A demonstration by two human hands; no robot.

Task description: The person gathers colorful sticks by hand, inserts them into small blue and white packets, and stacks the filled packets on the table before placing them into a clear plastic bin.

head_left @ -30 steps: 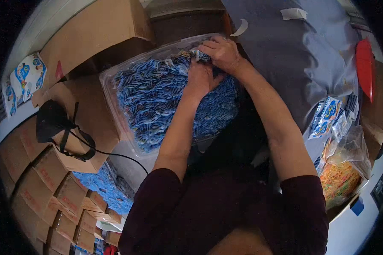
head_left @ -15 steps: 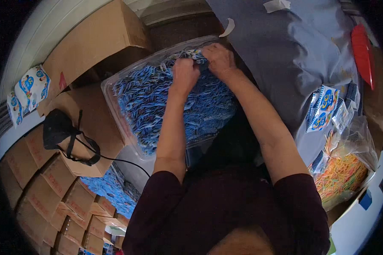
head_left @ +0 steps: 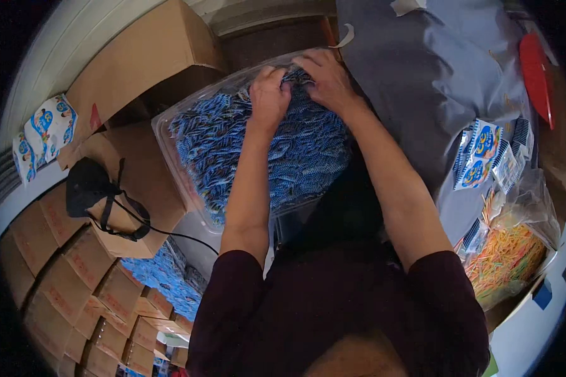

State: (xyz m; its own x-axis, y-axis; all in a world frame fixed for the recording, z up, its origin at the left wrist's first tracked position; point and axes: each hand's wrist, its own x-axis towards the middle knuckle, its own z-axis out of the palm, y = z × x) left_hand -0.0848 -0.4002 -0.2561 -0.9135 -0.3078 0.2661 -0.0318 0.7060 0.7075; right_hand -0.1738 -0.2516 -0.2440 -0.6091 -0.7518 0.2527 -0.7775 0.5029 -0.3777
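Pressing close together at the far end of the clear plastic tub [head_left: 170, 135], the left hand [head_left: 269, 94] and the right hand [head_left: 327, 78] are seen buried in the heap of small blue-and-white striped sachets [head_left: 264, 151] that fills it. Compared with a second ago, both hands have been shifted toward the far rim, and the small dark item then visible near the fingers is no longer to be made out. The left hand is curled narrow, knuckles up, apparently pinching sachets; the right is bent over the pile, fingers tucked down, though what exactly is gripped cannot be told. The gathering of sachets at that edge is judged to be under way. Beside the tub, brown cardboard boxes [head_left: 138, 56], a black strapped device [head_left: 91, 185], a grey cloth [head_left: 434, 69] and a clear bag of orange sticks [head_left: 506, 254] are seen
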